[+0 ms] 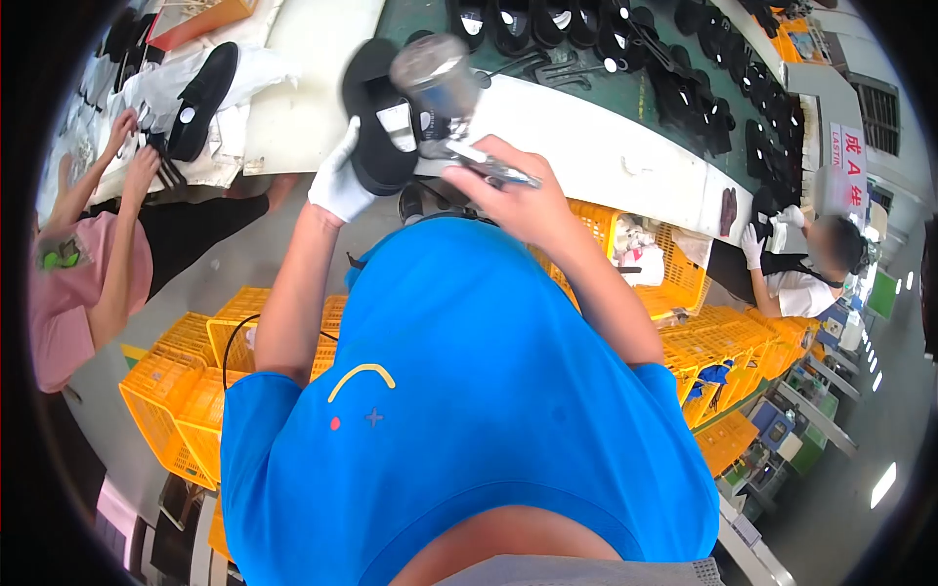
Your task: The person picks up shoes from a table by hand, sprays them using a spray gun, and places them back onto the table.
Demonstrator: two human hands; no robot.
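A black shoe [376,137] with a white label inside is tilted up over the edge of the white table. My left hand [342,181], in a white glove, grips it by the side near its lower end. In my bare right hand [518,190] is a metal spray gun [493,168], with the fingers wrapped round its body. The gun's cup [435,73] is blurred and overlaps the shoe's right side in view. Its nozzle end is close to the shoe; whether they touch I cannot tell.
Rows of black shoes [513,21] stand on a green conveyor [625,107] beyond the white table [557,122]. Yellow crates [176,391] are stacked on both sides below. A pink-sleeved person [117,264] works at left near another shoe [203,103]; a gloved person [796,264] is at right.
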